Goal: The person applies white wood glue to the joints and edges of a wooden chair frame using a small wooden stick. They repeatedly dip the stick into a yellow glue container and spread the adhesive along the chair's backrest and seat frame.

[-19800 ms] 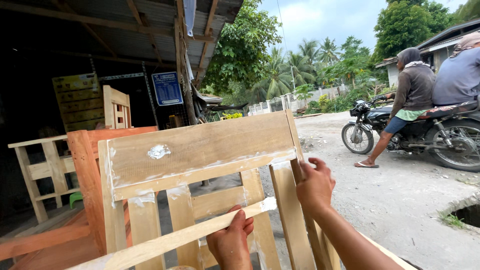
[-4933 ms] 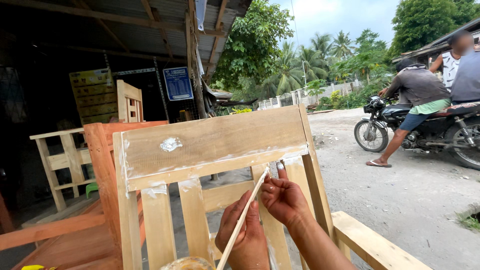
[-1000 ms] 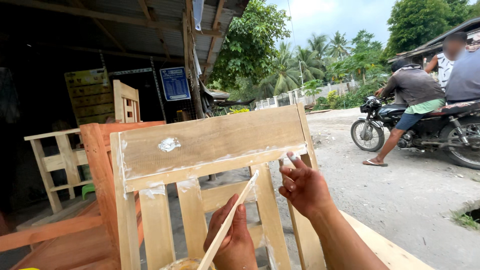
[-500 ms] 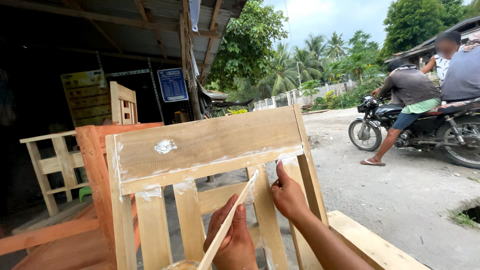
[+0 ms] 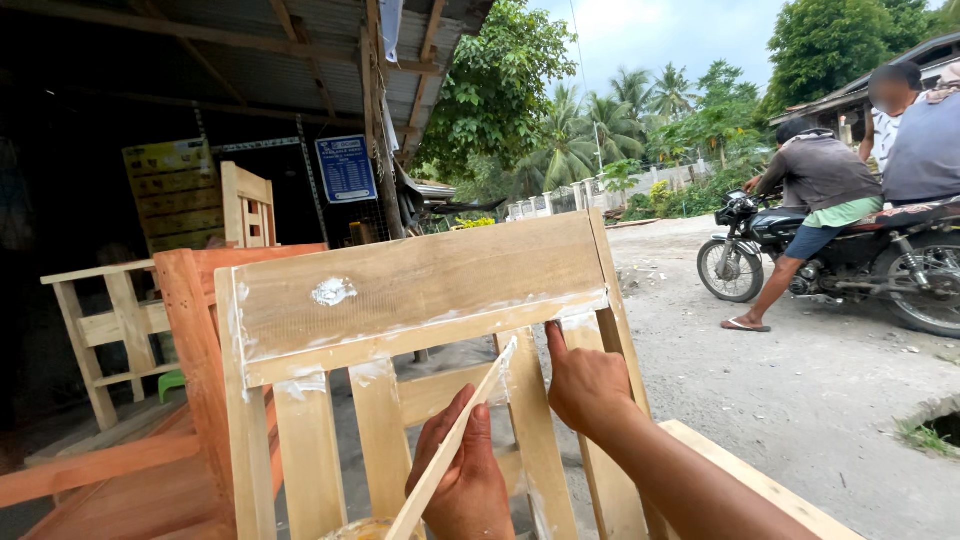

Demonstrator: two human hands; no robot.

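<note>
An unpainted wooden chair back stands in front of me, with white putty smears along its top rail and slats. My left hand grips a thin wooden stick with putty on its upper tip, slanted up toward the rail. My right hand has its index finger pointing up, the tip pressed on the joint under the top rail beside the right post. A round container rim peeks in at the bottom edge under the left hand.
An orange-painted chair frame stands just left of the chair back, and more bare wooden chairs under the roofed workshop. Two people sit on a motorcycle on the gravel road at right. A hole opens in the ground at far right.
My right hand went from fingers spread near the rail to one finger pressed on the joint beside the right post. The left hand kept holding the stick in nearly the same place.
</note>
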